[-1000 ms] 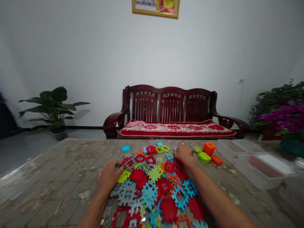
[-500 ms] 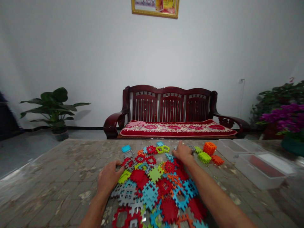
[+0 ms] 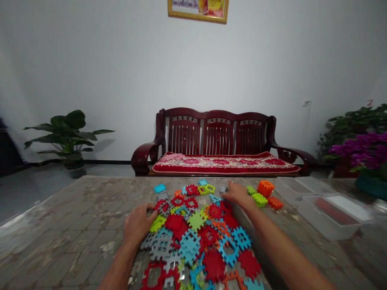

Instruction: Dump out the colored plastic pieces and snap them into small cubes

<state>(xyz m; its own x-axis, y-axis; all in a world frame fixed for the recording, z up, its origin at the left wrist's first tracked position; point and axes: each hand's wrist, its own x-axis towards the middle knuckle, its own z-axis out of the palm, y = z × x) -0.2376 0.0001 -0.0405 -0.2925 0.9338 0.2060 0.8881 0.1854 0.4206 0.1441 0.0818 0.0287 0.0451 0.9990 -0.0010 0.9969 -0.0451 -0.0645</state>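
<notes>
Interlocking plastic tiles with toothed edges, such as a lime tile (image 3: 197, 220), a dark red tile (image 3: 213, 264) and a grey tile (image 3: 162, 244), lie in a loose spread before me. My left hand (image 3: 138, 222) rests at the left edge of the spread, thumb and fingers apart, beside a yellow-green tile (image 3: 157, 222) and a red tile (image 3: 163, 206). On the far right side, my right hand (image 3: 238, 194) reaches over the tabletop. Its thumb and forefinger are apart near a small grey tile (image 3: 223, 189); the other fingers are hidden.
An orange cube of joined tiles (image 3: 265, 188) stands right of the spread, with lime tiles (image 3: 259, 199) and an orange tile (image 3: 275, 203) by it. Farther right is a clear plastic box (image 3: 325, 221). Beyond the table (image 3: 75, 225) stands a wooden bench (image 3: 217, 133).
My right hand has shifted slightly to the right, leaving the small grey tile more in view. My left hand stays in nearly the same place.
</notes>
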